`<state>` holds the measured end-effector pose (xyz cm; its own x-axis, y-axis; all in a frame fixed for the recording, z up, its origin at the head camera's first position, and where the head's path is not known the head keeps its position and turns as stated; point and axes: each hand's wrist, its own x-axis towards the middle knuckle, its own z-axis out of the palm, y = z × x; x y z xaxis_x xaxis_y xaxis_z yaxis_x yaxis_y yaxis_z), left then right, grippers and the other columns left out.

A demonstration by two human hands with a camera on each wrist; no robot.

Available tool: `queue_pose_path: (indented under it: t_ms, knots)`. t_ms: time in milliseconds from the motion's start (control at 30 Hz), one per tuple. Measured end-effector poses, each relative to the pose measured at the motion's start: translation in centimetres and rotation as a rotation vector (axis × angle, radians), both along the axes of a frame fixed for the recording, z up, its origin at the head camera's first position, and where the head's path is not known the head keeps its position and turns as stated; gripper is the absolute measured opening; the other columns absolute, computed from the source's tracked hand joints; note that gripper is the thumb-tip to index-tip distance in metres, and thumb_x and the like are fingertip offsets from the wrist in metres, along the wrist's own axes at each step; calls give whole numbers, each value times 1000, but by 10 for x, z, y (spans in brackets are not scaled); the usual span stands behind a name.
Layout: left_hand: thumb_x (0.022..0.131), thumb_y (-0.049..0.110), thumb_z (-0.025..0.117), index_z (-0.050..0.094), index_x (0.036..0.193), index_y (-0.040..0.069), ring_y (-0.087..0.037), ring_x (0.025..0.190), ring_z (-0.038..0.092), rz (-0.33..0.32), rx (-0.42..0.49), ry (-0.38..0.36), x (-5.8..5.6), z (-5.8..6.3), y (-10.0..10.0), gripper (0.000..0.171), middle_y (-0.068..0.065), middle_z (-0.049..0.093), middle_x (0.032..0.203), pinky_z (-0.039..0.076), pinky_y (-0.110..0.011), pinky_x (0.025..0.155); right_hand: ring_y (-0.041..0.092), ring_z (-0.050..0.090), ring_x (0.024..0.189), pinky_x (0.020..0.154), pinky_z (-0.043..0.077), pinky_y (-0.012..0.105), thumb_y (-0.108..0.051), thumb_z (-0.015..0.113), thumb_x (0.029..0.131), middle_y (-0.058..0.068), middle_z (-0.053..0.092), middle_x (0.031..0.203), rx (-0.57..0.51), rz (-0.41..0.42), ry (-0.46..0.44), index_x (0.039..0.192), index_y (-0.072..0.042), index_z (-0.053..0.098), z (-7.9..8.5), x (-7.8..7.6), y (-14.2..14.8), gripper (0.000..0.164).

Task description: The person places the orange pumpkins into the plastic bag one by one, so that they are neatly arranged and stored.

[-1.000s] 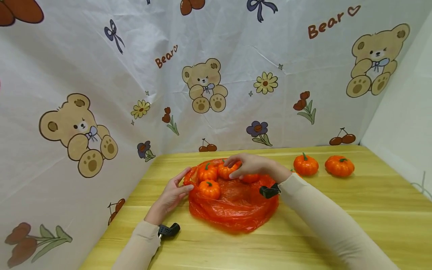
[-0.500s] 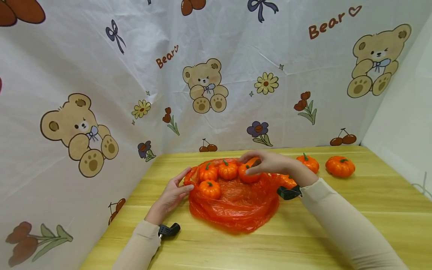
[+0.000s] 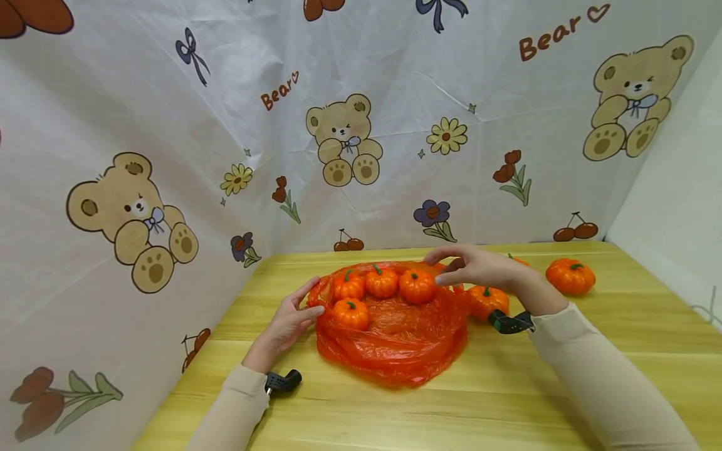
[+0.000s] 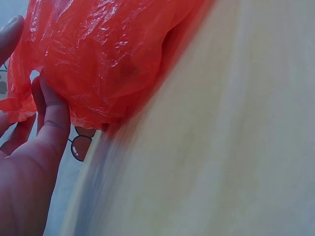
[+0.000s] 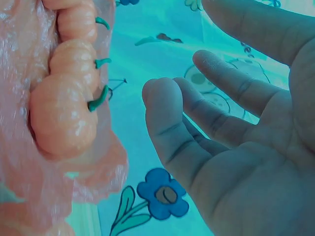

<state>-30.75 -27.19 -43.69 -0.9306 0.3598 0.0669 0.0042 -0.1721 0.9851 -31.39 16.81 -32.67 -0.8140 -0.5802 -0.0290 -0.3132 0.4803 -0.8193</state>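
A thin red plastic bag (image 3: pixel 389 357) lies spread wide on the table, its mouth facing up. Several small orange pumpkins with green stems sit inside it, among them a front one (image 3: pixel 351 313) and a right one (image 3: pixel 417 285). My left hand (image 3: pixel 287 326) holds the bag's left rim, thumb on the inner side and fingers outside; the left wrist view shows the film (image 4: pixel 108 59) between them. Over the bag's right back edge hovers my right hand (image 3: pixel 476 269), fingers loosely bent around nothing. In the right wrist view its fingers are apart from the nearest pumpkin (image 5: pixel 64 115).
Right of the bag, beneath my right wrist, lies another pumpkin (image 3: pixel 489 300). One pumpkin (image 3: pixel 517 259) is mostly hidden behind that hand, and one (image 3: pixel 570 276) stands farther right. A bear-print cloth (image 3: pixel 395 207) hangs behind the wooden table (image 3: pixel 361 419).
My right hand has moved right, from the back middle pumpkin past the right one in the bag, and come off it. The left hand stays at the rim.
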Motion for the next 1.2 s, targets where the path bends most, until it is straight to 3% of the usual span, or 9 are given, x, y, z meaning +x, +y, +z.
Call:
queue_pose_path:
  t_ms: [300,500,733,1000,1200]
  knots:
    - [98,-6,61,22,166,14,-31,146,35,5,-5,-1,-3,-2,1,81,-4,14,173,57,-25,99,36,63,119,102,57,48,-26,73,96,23,50,150,-62,-16,8,142,-9,57,-7,4,31,52]
    - [98,-7,61,24,165,15,-31,148,35,11,-2,-11,-3,-3,2,80,-3,14,173,57,-26,100,31,63,118,103,56,53,-27,74,96,20,53,146,-49,-59,30,142,-8,57,-15,0,54,52]
    - [97,-4,65,22,166,13,-27,142,41,9,-10,8,-3,-3,1,83,-5,15,173,57,-25,99,42,57,127,99,59,36,-23,77,93,20,52,148,-57,-79,30,142,-6,56,-31,-10,78,56]
    - [98,-5,63,19,166,13,-37,154,28,-8,-8,-14,-5,-7,1,84,-5,12,174,56,-28,103,53,41,142,101,58,35,-17,79,91,25,47,154,-87,-66,-19,145,-3,52,-52,-18,98,61]
    - [97,-4,64,21,166,15,-38,156,23,7,2,-11,-5,-5,1,84,-4,12,174,56,-28,102,54,40,142,100,56,25,-13,78,91,26,46,154,-123,-9,-22,147,-2,50,-62,-24,101,64]
